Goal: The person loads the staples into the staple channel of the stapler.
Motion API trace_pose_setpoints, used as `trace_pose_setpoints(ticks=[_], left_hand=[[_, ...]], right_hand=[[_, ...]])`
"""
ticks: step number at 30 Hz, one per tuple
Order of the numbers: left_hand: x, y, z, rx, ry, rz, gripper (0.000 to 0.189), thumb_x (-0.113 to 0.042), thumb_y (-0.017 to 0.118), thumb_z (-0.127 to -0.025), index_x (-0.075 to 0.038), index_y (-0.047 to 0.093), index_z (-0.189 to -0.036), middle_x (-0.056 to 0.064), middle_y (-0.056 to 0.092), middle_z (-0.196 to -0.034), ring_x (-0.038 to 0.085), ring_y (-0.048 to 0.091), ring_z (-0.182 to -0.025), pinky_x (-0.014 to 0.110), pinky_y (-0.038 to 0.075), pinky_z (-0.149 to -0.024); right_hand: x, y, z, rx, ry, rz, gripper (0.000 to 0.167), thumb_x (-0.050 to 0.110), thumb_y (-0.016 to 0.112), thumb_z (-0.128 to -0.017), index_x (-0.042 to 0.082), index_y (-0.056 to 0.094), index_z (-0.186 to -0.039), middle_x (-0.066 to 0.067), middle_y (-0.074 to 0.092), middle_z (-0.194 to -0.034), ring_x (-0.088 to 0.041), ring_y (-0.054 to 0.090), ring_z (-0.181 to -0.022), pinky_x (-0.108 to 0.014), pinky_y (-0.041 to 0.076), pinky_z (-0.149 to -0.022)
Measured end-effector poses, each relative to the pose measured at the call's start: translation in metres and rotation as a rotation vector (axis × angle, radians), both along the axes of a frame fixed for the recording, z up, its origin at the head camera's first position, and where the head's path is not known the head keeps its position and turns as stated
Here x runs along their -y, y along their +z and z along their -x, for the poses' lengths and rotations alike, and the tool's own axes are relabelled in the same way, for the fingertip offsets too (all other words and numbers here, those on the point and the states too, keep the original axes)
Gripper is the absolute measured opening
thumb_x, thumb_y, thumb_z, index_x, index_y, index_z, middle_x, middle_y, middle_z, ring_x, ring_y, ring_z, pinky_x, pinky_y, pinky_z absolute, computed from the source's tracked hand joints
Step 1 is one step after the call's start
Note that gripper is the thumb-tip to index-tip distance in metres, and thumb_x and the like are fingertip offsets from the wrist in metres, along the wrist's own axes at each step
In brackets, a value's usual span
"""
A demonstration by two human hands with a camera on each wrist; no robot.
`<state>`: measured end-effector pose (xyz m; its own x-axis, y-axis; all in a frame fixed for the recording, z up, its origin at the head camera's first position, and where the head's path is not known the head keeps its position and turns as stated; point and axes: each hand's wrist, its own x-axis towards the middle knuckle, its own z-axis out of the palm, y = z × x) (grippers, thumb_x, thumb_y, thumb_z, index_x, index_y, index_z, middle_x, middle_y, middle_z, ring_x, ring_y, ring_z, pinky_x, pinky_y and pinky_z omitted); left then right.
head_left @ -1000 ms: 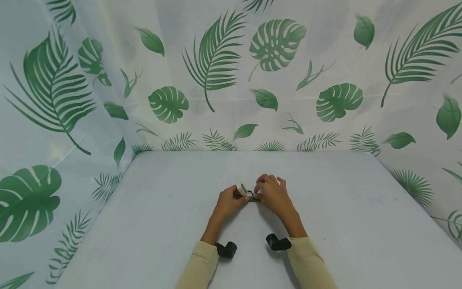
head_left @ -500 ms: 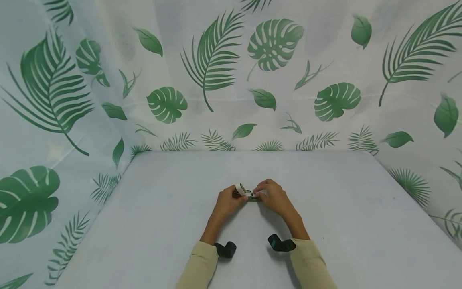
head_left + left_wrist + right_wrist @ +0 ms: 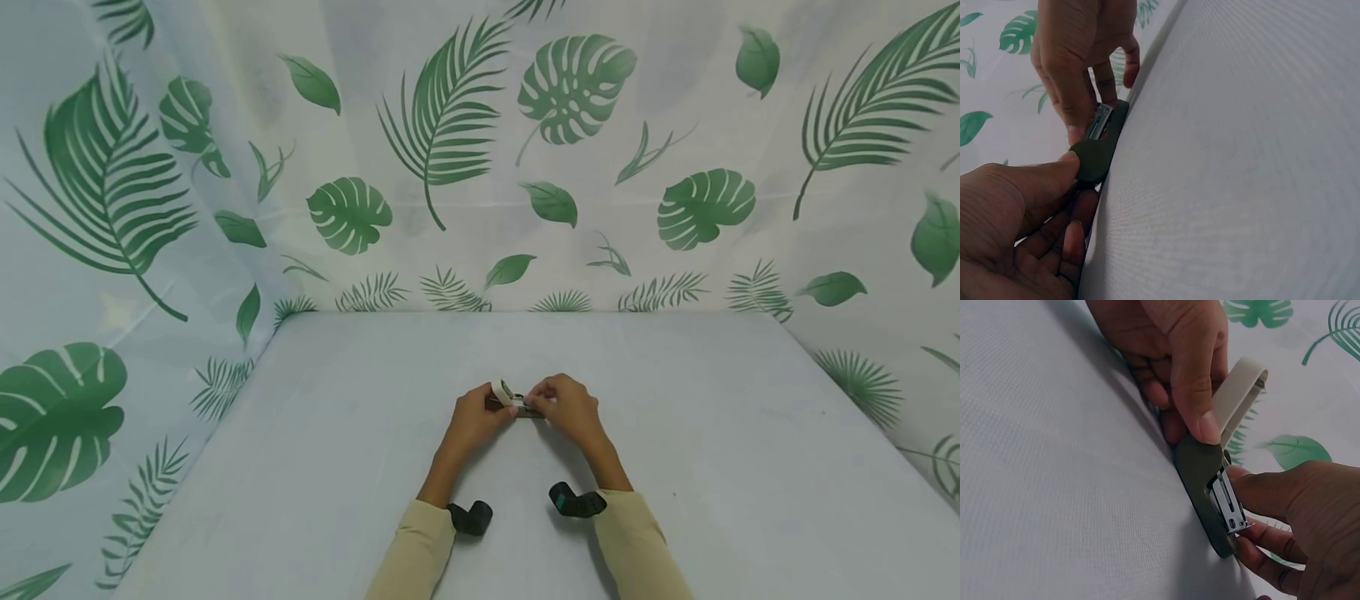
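Observation:
A small stapler (image 3: 1202, 472) with a dark green body stands low at the tabletop. Its cream top lever (image 3: 1235, 400) is swung up, which bares the metal staple rail (image 3: 1229, 501). My left hand (image 3: 476, 421) grips the rounded hinge end, thumb on the green side and fingers curled behind it. At the other end, my right hand (image 3: 567, 408) pinches around the metal rail; its thumb touches the rail's upper side and fingertips are at its front end. The left wrist view shows the green body (image 3: 1092, 161) with the rail partly hidden by the right fingers. Any staples are too small to tell.
A white cloth-covered table (image 3: 337, 433) lies beneath the hands. Behind it and at the sides hang white curtains (image 3: 480, 200) with green leaf prints. Black wrist cameras, left camera (image 3: 472, 518) and right camera (image 3: 576, 500), jut inward from the cream sleeves.
The right hand's raised fingers have come down and closed nearer to the rail. Its wrist has shifted slightly. The left hand and the stapler stay in place.

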<state>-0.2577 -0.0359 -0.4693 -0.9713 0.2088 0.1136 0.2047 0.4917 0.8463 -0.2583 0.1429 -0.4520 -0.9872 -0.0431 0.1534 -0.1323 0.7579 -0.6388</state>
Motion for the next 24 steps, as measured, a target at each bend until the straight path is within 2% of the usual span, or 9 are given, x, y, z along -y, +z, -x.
trace_pose_setpoints(ticks=[6, 15, 24], left_hand=[[0.0, 0.0002, 0.0012, -0.001, -0.008, -0.001, 0.028, -0.021, 0.074, -0.088, -0.002, 0.066, -0.107, 0.015, 0.073, -0.102, 0.026, 0.069, -0.094, 0.042, 0.054, -0.086], [0.0014, -0.0042, 0.0048, -0.001, -0.007, -0.003, 0.028, -0.023, 0.074, -0.088, -0.003, 0.067, -0.107, 0.013, 0.073, -0.102, 0.026, 0.069, -0.095, 0.041, 0.054, -0.086], [0.0006, -0.0016, 0.0025, -0.003, -0.006, -0.001, 0.029, -0.021, 0.074, -0.088, -0.001, 0.066, -0.107, 0.014, 0.073, -0.101, 0.026, 0.069, -0.093, 0.041, 0.054, -0.085]], right_hand=[[-0.0018, 0.0004, 0.0037, 0.041, 0.002, -0.003, 0.013, 0.027, 0.074, -0.087, 0.015, 0.074, -0.084, -0.011, 0.073, -0.106, -0.032, 0.064, -0.104, -0.061, 0.04, -0.085], [-0.0053, -0.0037, 0.0069, 0.057, 0.016, 0.033, 0.011, 0.023, 0.072, -0.089, 0.012, 0.074, -0.089, -0.009, 0.075, -0.099, -0.027, 0.063, -0.094, -0.049, 0.037, -0.079], [-0.0072, -0.0037, 0.0058, 0.088, 0.029, 0.047, 0.011, 0.019, 0.069, -0.091, 0.009, 0.074, -0.095, -0.011, 0.075, -0.103, -0.03, 0.064, -0.101, -0.055, 0.037, -0.084]])
